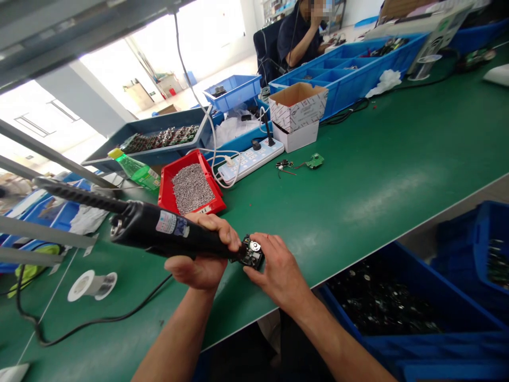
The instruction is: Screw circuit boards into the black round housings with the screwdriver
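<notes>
My left hand (207, 265) is wrapped round a black electric screwdriver (159, 228). The tool slants, its ribbed cord end up at the left and its nose down at a small black device with a metal disc and circuit parts (253, 251). Whether the bit touches a screw is hidden. On the device's right side, my right hand (278, 268) grips it between thumb and fingers against the green tabletop (358, 175). Just beyond my left hand stands a red bin (165, 185) full of small metal screws (193, 188).
Behind lie a power strip (254, 159), a small carton (298, 114) and a green circuit board (315, 161). A green bottle (137, 170) leans by a grey-blue tray (151, 151). Solder spool (93, 285) and black cable (119, 318) are at left. Blue bins (417, 345) stand below right. A person (300, 40) sits opposite.
</notes>
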### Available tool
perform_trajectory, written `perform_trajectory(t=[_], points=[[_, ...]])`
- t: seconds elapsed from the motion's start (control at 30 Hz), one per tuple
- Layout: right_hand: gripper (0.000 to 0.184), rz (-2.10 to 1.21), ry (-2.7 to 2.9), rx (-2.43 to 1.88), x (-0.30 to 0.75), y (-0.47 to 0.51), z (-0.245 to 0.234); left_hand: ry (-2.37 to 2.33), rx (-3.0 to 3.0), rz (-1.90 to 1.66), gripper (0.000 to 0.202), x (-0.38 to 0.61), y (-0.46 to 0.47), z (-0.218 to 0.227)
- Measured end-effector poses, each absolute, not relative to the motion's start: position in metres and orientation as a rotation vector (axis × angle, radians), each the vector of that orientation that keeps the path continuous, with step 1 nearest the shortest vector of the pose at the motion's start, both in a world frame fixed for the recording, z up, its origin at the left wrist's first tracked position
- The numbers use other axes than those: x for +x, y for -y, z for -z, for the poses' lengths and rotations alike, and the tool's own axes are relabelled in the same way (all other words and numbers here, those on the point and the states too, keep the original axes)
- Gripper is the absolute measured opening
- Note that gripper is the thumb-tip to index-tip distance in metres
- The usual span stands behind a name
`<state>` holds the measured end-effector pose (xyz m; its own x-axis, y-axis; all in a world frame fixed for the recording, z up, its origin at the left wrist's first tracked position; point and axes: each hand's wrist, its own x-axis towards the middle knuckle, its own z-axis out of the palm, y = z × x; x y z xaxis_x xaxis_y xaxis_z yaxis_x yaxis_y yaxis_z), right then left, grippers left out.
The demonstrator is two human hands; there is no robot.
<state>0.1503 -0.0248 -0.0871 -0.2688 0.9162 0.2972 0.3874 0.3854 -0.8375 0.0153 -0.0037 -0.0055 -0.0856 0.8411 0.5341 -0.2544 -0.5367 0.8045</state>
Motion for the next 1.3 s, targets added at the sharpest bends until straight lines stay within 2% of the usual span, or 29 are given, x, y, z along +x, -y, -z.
perform_trajectory(t=[0.47, 0.77, 1.03, 1.3], points=[[0.053, -0.825, 1.844, -1.151, 0.15, 0.025, 0.088, -0.614, 1.446, -1.651, 0.057, 0.024, 0.003, 0.015], [0.05, -0.831, 1.841, -1.143, 0.15, 0.026, 0.084, -0.645, 1.426, -1.649, 0.058, 0.025, 0.004, 0.016], [0.051, -0.829, 1.841, -1.131, 0.152, 0.025, 0.086, -0.656, 1.411, -1.776, 0.07, 0.024, 0.0, 0.004], [0.05, -0.833, 1.831, -1.124, 0.152, 0.025, 0.087, -0.666, 1.437, -1.726, 0.067, 0.029, -0.002, 0.008]])
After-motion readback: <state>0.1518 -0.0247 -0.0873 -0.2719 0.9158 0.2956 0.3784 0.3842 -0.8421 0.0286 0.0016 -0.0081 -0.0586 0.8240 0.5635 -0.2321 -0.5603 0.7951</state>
